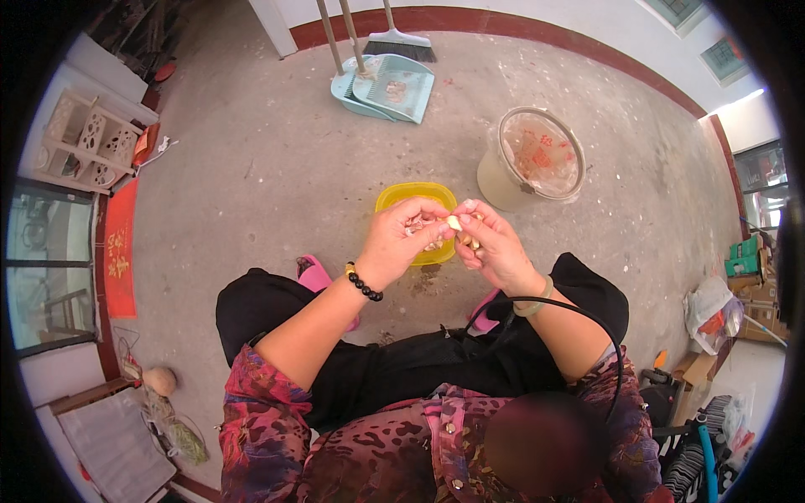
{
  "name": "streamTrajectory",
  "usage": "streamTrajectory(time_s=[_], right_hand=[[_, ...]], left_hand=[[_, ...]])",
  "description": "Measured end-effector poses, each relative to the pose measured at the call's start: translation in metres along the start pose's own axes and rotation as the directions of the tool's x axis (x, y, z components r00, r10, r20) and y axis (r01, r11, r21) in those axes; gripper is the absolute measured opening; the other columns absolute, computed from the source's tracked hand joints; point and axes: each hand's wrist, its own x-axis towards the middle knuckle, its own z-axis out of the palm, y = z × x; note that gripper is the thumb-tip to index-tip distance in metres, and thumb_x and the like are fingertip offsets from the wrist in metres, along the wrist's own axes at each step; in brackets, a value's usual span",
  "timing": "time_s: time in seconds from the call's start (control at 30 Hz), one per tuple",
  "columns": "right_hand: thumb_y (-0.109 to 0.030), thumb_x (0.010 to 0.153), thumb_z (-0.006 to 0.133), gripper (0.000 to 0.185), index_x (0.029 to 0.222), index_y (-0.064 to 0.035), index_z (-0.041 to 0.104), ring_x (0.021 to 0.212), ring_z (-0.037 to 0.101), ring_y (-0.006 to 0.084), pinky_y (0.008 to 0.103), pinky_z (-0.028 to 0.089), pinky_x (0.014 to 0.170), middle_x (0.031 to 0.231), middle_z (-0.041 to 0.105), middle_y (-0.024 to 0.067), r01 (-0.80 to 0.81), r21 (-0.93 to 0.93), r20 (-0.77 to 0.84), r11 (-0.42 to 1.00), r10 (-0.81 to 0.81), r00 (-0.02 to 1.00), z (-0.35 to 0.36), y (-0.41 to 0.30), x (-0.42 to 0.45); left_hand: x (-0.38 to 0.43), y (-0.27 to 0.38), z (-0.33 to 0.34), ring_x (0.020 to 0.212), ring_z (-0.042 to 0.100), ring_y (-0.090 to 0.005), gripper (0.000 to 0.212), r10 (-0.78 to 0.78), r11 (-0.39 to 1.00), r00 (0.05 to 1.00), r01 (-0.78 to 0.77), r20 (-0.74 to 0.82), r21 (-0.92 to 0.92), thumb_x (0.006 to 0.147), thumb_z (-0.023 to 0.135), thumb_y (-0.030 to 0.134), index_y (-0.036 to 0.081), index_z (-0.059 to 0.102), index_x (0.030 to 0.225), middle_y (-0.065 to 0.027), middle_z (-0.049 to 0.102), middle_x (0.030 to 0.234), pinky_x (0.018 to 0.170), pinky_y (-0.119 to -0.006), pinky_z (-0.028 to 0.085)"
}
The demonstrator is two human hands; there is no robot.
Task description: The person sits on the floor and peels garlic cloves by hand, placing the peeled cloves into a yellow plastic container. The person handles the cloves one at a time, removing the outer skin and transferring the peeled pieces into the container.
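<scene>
A pale garlic clove [454, 222] is pinched between the fingertips of both my hands. My left hand [405, 236], with a black bead bracelet on its wrist, holds it from the left. My right hand [494, 245], a pale bangle on its wrist, grips it from the right and has several more cloves tucked in its curled fingers. Beneath the hands stands a yellow plastic basin [415, 190] on the floor, with garlic cloves or skins partly visible in it; the hands hide much of its contents.
A lined plastic bucket [506, 182] stands right of the basin. Light-blue dustpans [412, 94] and a broom [402, 45] are farther ahead by the wall. Pink slippers [314, 275] are near my knees. A black cable [582, 308] crosses my right forearm.
</scene>
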Motion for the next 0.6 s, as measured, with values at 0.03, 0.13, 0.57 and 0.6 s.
streamTrajectory(time_s=[0.03, 0.13, 0.57, 0.6], right_hand=[[-0.017, 0.090, 0.052, 0.015, 0.103, -0.0080, 0.050, 0.052, 0.041, 0.0060, 0.0178, 0.026, 0.042, 0.085, 0.059, 0.0038, 0.001, -0.006, -0.006, 1.000, -0.001, 1.000, 0.001, 0.000, 0.000], [-0.016, 0.089, 0.052, 0.016, 0.103, -0.0077, 0.049, 0.053, 0.040, 0.0055, 0.0178, 0.027, 0.043, 0.084, 0.058, 0.0026, 0.027, -0.070, -0.010, 0.997, -0.028, 1.000, 0.007, -0.001, 0.000], [-0.015, 0.088, 0.054, 0.012, 0.097, -0.0071, 0.052, 0.053, 0.039, 0.0051, 0.0181, 0.028, 0.043, 0.084, 0.057, 0.0010, 0.030, -0.105, -0.055, 0.994, -0.036, 0.998, 0.009, 0.004, 0.001], [-0.015, 0.088, 0.053, 0.011, 0.096, -0.0078, 0.051, 0.053, 0.038, 0.0053, 0.0182, 0.027, 0.043, 0.084, 0.056, 0.0004, 0.037, -0.125, -0.054, 0.991, -0.044, 0.998, 0.010, 0.004, 0.002]], left_hand=[[0.000, -0.001, 0.000, 0.081, 0.060, -0.0098, 0.013, 0.024, 0.999, 1.000, -0.023, -0.013, 0.026, 0.085, 0.057, 0.004, 0.000, 0.057, 0.098, -0.0043, 0.063, 0.089, 0.071, -0.022, 0.048], [-0.001, -0.003, -0.001, 0.073, 0.059, -0.0076, 0.012, 0.052, 0.997, 0.997, -0.049, -0.053, 0.063, 0.085, 0.058, 0.005, 0.000, 0.058, 0.096, -0.0039, 0.063, 0.085, 0.065, -0.021, 0.047], [-0.007, 0.009, -0.001, 0.066, 0.058, -0.0159, 0.014, 0.418, 0.709, 0.908, -0.336, 0.014, 0.619, 0.078, 0.061, 0.001, 0.002, 0.061, 0.092, -0.0086, 0.061, 0.081, 0.058, -0.024, 0.045], [-0.007, 0.009, -0.001, 0.066, 0.058, -0.0161, 0.014, 0.443, 0.697, 0.896, -0.359, 0.021, 0.621, 0.077, 0.061, 0.001, 0.002, 0.061, 0.092, -0.0087, 0.061, 0.081, 0.057, -0.024, 0.044]])
